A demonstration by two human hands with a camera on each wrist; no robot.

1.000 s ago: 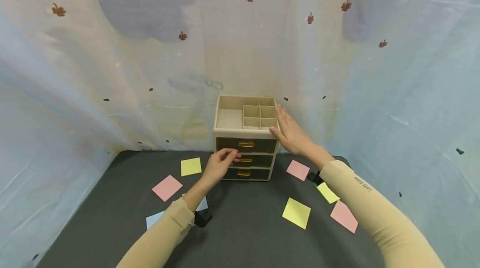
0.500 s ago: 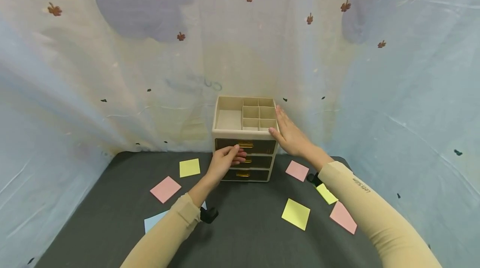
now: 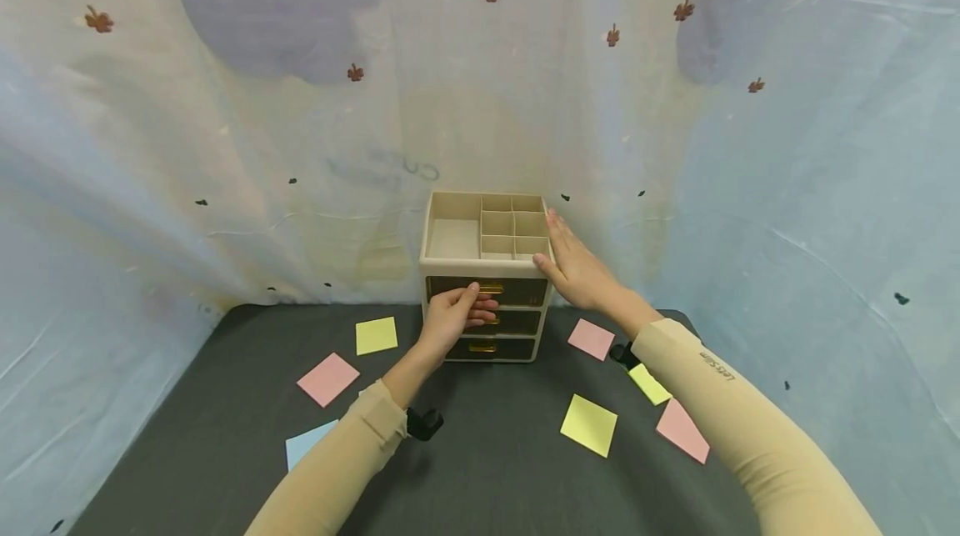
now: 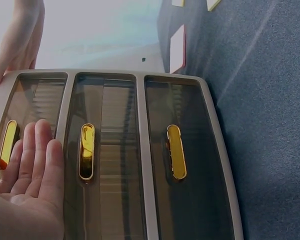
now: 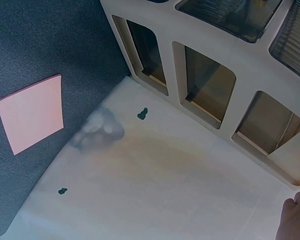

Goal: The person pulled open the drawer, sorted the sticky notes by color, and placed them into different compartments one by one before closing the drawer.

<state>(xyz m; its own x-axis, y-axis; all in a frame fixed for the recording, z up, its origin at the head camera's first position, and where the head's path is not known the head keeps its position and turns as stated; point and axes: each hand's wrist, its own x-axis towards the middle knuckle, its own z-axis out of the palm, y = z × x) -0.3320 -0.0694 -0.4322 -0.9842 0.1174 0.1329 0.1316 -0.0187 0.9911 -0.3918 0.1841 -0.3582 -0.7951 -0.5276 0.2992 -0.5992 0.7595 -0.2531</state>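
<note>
A cream desktop organizer point(image 3: 480, 268) with three dark see-through drawers and a divided open top stands at the back of the dark table. My left hand point(image 3: 447, 321) is at the top drawer point(image 3: 525, 293), thumb above and index finger below the end of its gold handle point(image 4: 9, 141), seemingly pinching it. Its other fingers stretch out nearly straight in front of the drawer fronts. All three drawers look closed. My right hand point(image 3: 581, 271) lies against the organizer's right side, fingers straight, thumb at the top front corner. Only part of that hand point(image 5: 295, 217) shows in the right wrist view.
Yellow point(image 3: 377, 336), pink point(image 3: 328, 379) and blue point(image 3: 309, 442) sticky notes lie on the table to the left. To the right are more yellow point(image 3: 589, 425) and pink point(image 3: 591, 339) ones. A patterned cloth point(image 3: 480, 102) hangs behind the organizer.
My left hand has moved up and slightly right, from the middle drawer to the top drawer's handle. The right hand keeps its place on the organizer's side.
</note>
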